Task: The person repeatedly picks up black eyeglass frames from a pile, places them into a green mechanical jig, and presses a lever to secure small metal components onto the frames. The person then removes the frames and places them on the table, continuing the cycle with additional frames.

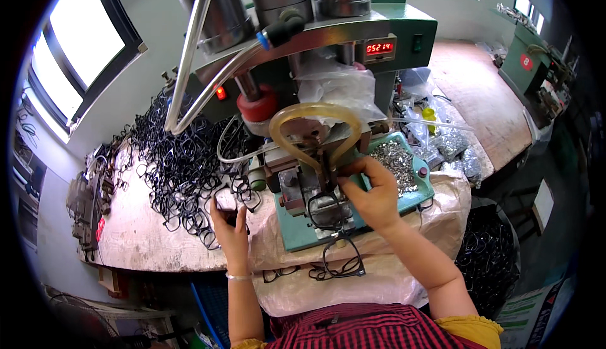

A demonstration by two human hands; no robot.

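My left hand point(231, 234) is at the near edge of a heap of black eyeglass frames point(180, 159), thumb and forefinger spread apart around a dark frame. Whether they touch it is unclear. My right hand point(377, 199) is closed at the press fixture point(325, 205), its fingertips pinched beside the metal block. What they grip is hidden. One black eyeglass frame sits at the fixture, under a bent amber tube point(315, 110). In front of it, another black eyeglass frame point(344, 267) lies at the machine's near edge.
A green tray of small metal parts point(392, 166) stands right of the fixture, with plastic bags of parts point(451, 144) beyond. The green press point(404, 27) with steel cylinders rises ahead. A bag of black frames point(486, 248) stands at the lower right.
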